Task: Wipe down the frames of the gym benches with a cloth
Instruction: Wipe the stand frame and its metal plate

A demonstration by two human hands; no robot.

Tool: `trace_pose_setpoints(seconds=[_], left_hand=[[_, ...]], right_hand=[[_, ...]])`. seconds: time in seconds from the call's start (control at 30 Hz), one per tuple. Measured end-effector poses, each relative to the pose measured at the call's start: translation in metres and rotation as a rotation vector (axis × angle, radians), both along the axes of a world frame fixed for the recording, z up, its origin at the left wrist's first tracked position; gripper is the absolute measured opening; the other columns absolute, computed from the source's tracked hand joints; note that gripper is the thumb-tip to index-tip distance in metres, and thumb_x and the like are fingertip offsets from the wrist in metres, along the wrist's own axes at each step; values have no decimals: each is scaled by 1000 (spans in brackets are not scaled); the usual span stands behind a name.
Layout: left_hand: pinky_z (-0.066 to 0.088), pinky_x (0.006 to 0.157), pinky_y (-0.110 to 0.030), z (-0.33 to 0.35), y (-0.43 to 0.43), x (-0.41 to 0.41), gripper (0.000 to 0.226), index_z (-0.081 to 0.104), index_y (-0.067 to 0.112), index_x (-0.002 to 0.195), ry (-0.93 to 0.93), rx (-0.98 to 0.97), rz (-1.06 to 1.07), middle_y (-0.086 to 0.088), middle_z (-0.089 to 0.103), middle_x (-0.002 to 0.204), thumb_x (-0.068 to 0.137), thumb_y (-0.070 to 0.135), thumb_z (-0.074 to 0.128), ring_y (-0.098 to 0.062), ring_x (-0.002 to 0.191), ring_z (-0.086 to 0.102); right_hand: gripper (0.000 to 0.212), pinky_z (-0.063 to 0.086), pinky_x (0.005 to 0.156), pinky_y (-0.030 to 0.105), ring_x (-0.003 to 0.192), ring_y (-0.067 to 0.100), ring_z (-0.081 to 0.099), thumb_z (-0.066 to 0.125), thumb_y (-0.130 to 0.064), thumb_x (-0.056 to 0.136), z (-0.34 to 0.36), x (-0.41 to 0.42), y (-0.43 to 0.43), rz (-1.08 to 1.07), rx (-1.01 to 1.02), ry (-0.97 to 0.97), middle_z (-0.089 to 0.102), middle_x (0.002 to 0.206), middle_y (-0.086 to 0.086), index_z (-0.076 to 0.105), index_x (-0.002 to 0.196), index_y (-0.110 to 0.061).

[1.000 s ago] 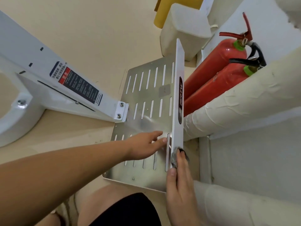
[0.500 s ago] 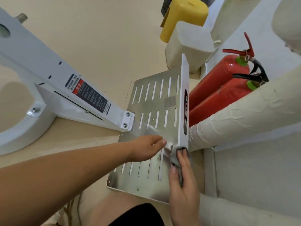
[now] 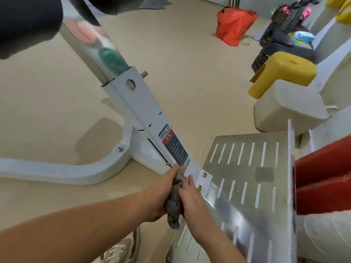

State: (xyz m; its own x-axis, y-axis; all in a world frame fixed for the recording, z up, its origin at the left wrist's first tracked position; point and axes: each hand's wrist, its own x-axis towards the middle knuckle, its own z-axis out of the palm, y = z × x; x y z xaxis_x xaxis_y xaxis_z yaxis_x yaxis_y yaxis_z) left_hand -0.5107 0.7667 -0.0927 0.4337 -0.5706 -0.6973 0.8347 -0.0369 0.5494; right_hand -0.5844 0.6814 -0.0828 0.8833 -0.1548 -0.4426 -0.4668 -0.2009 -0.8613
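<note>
A white bench frame beam slopes down from the upper left to a slotted metal foot plate at lower right. A chrome inner post rises out of the beam toward dark padding. A crumpled grey cloth lies against the beam's lower end, just below the red and black warning label. My left hand grips the cloth from the left. My right hand holds it from the right, fingers on the beam near the bolted bracket.
The frame's curved white base runs along the beige floor at left. Red fire extinguishers lie right of the plate's upright edge. A yellow stool, a beige block, an orange bag and dark bags stand behind. A shoe shows below.
Both hands left the foot plate's right upright edge and moved left to the sloping beam's lower end. The cloth, earlier in my right hand alone, now sits between both hands. The view tilted up.
</note>
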Motion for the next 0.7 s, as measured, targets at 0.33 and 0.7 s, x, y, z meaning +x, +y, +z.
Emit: trace_pose_setpoints(seconds=[0.33, 0.7], left_hand=[[49, 80, -37, -141, 46, 37, 31, 53, 14, 113, -178, 659, 363, -5, 63, 101, 105, 40, 38, -21, 92, 61], [34, 109, -30, -226, 35, 126, 56, 23, 30, 159, -363, 548, 704, 7, 46, 148, 107, 44, 39, -22, 136, 47]], right_hand=[[65, 8, 115, 19, 143, -16, 3, 40, -42, 107, -79, 89, -15, 64, -335, -81, 2, 167, -24, 3, 160, -45], [60, 23, 112, 16, 149, -14, 7, 24, -76, 87, -131, 121, -2, -2, -587, -319, -5, 160, -42, 3, 144, -75]])
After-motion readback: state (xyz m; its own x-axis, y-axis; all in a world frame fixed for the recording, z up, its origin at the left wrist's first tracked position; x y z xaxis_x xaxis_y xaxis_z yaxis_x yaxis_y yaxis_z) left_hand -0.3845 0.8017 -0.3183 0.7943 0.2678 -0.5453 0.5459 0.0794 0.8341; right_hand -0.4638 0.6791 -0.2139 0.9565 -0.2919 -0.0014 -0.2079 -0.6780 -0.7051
